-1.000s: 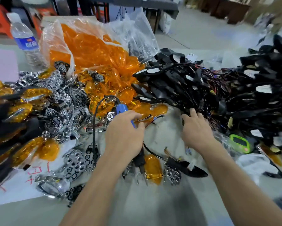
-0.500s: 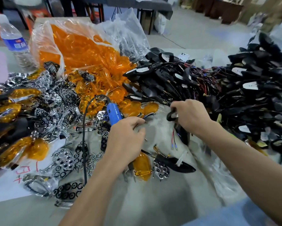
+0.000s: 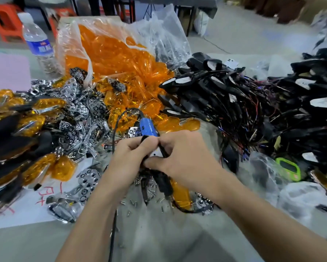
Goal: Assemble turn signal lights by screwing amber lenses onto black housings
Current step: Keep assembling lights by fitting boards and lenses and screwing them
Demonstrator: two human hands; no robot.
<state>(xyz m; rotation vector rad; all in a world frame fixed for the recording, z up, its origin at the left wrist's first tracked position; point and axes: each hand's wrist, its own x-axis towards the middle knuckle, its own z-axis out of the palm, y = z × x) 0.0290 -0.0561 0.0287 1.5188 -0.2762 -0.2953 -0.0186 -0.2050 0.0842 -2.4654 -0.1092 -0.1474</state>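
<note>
Left hand and right hand meet at the middle of the view, both forearms reaching in from the lower edge and angling toward each other. Together they hold one black housing just above the grey table. The left fingers are curled tight, thumb and forefinger pinching the housing's upper end. The right hand comes in from the other side, knuckles up, thumb tucked below and fingers bent over the part, so that only a pale patch of it shows between the hands.

A blue screwdriver sticks up just behind the left fingertips; whether the left hand also grips it cannot be told. Its black cable loops up and back down beside the left forearm.

Below the hands lie loose screws and one amber lens. Beyond them, a clear bag of amber lenses spills forward. A heap of wired black housings fills the right side, and chrome reflectors are piled on the left. A water bottle stands at the far left.
</note>
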